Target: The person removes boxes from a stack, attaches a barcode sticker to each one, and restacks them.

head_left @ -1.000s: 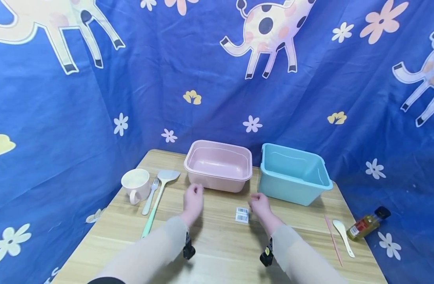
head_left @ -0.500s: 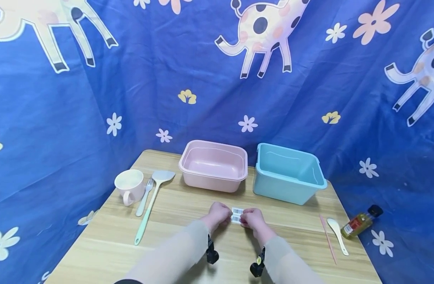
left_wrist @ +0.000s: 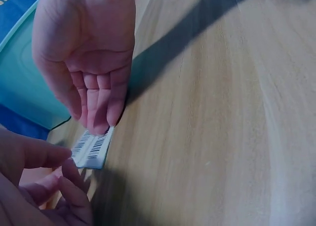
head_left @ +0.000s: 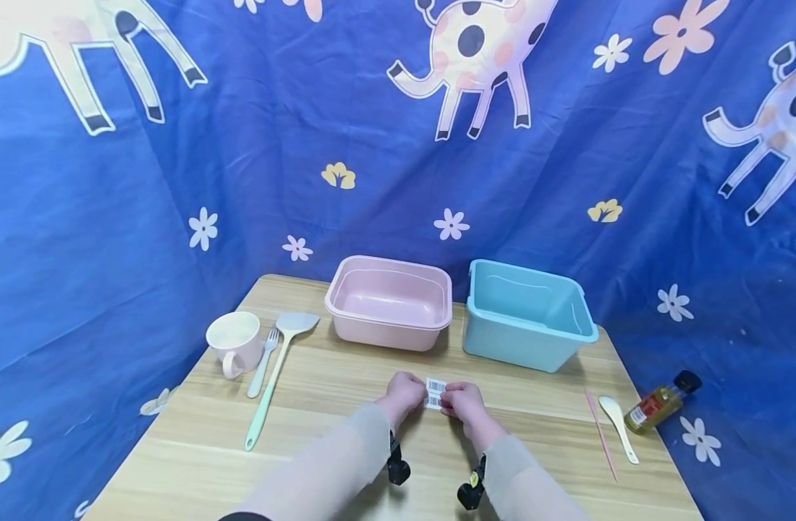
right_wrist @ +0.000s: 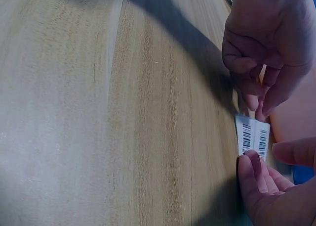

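1. Currently, barcode card [head_left: 435,387] sits between left hand [head_left: 404,393] and right hand [head_left: 462,399], at both sets of fingertips; cannot tell if it is clear of the tabletop [head_left: 339,380].
2. Right hand: fingertips on card, thumb apart. Left hand: thumb and forefinger close together at card edge; pinch not confirmed.
3. Judged risk: uneven pull between hands could crease it; light right-hand contact could let it slip.
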`<state>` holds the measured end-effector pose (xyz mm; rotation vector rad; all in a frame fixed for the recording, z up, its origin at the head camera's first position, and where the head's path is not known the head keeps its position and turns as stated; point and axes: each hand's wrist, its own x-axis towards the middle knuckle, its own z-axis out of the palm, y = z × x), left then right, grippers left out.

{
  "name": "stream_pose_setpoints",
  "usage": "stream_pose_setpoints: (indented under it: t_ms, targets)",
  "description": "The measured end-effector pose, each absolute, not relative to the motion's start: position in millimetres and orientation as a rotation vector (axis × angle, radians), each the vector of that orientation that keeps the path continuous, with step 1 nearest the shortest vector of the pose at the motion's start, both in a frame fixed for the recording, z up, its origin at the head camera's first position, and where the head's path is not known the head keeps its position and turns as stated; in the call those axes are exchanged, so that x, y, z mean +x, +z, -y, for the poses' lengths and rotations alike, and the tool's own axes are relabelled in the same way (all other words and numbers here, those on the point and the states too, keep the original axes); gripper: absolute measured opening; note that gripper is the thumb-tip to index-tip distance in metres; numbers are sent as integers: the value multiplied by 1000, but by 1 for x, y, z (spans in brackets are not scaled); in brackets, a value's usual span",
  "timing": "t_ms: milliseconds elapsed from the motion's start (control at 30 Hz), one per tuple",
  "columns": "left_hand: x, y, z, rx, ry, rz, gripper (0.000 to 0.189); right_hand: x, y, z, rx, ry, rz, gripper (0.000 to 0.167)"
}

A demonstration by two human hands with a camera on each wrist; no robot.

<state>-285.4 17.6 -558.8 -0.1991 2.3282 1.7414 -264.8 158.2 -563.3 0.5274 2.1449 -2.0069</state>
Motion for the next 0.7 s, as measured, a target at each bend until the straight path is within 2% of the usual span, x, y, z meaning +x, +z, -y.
stream_pose_setpoints:
  t_ms: [300, 700]
  targets:
    - [-285, -565, -23, -160, 1787, -2275, 18, -266, -562, -157, 513, -2014, -2152, 30]
    - [-285, -559, -21, -96, 1984, -2221, 11, -268, -553, -151, 172, -1677, -2793, 18]
